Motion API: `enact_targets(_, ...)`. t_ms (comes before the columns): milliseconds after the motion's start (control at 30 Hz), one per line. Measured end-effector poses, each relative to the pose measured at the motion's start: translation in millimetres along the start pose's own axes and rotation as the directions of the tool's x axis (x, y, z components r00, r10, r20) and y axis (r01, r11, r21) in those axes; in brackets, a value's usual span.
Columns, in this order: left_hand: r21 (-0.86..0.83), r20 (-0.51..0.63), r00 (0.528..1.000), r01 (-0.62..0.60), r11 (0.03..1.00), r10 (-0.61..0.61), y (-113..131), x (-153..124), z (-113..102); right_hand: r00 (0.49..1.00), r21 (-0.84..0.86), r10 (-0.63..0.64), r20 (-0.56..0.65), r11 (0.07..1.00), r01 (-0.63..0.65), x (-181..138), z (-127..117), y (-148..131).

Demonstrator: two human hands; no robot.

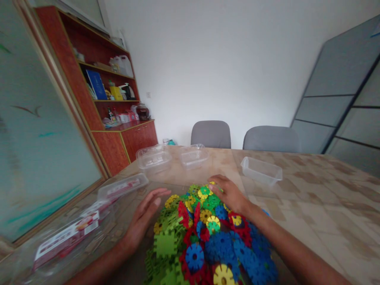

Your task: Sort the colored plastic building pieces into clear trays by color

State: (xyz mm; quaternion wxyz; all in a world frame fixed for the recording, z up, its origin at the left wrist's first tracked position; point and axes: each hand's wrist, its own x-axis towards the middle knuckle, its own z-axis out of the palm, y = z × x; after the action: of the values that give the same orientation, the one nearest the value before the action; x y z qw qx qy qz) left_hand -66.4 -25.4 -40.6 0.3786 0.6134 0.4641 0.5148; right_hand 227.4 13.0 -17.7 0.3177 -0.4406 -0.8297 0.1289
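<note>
A heap of plastic snowflake-disc and square interlocking pieces (221,245) lies on the table in front of me. Green square pieces (165,243) make up its left side, blue discs (247,253) its right, with red and yellow ones between. My left hand (148,208) is beside the heap's upper left edge, fingers stretched out and holding nothing. Over the far right edge reaches my right hand (230,192), its fingers apart and slightly bent, the fingertips close to yellow and green discs (204,192). Whether those fingertips touch the discs I cannot tell.
Clear plastic containers (154,160), (193,157) stand at the far left and middle of the table (314,198), another tub (261,171) at right. Labelled clear packages (67,237) lie at left. Two grey chairs (210,133) are behind the table; a wooden shelf cabinet (124,136) stands left.
</note>
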Motion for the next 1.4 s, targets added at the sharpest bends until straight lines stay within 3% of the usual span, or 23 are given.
enact_targets(100,0.190,0.223,0.974,-0.091,0.978,0.047,-2.2,-18.0,-7.0,0.995,-0.037,0.102,-0.012,0.994,-0.102,-9.4,2.5,32.6)
enact_targets(200,0.266,0.352,0.933,-0.173,0.948,0.072,-9.0,-30.2,-4.7,0.992,-0.039,0.125,0.030,0.992,-0.124,-33.3,9.1,27.2)
enact_targets(367,0.256,0.370,0.928,-0.150,0.955,0.046,-5.7,-41.6,-4.2,0.978,0.123,0.070,0.198,0.988,-0.096,-82.0,-7.1,-22.2)
enact_targets(467,0.230,0.444,0.895,-0.160,0.960,0.043,-0.4,-53.0,-13.0,0.942,0.139,0.017,0.335,0.988,-0.067,-108.3,-20.4,-34.7)
enact_targets(600,0.321,0.512,0.859,-0.193,0.927,0.001,-2.1,-69.6,-18.5,0.960,0.058,0.034,0.277,0.997,-0.052,-123.0,-11.0,-28.6)
enact_targets(700,0.361,0.517,0.856,-0.224,0.905,0.006,-1.1,-71.8,-12.6,0.981,0.027,0.031,0.189,0.999,-0.037,-111.4,-0.3,-22.3)
enact_targets(800,0.361,0.447,0.886,-0.305,0.881,0.124,5.8,-57.3,-3.0,0.997,0.055,-0.017,0.080,0.998,0.013,-85.0,-1.9,-13.6)
enact_targets(900,0.406,0.338,0.911,-0.367,0.837,0.236,9.1,-24.9,7.8,0.999,0.074,-0.014,0.037,0.997,0.011,-50.4,-5.5,6.3)
enact_targets(1133,0.425,0.272,0.957,-0.210,0.880,0.097,-25.5,64.2,42.7,0.989,0.022,0.088,0.119,0.996,-0.091,21.5,23.7,57.6)
enact_targets(1233,0.359,0.375,0.926,-0.184,0.915,0.039,-36.9,78.6,54.1,0.981,0.026,0.056,0.186,0.998,-0.062,27.6,31.1,53.7)
enact_targets(1400,0.196,0.598,0.800,-0.191,0.962,0.037,-24.8,69.8,54.4,0.950,0.129,-0.069,0.305,0.991,0.031,-2.3,14.5,20.0)
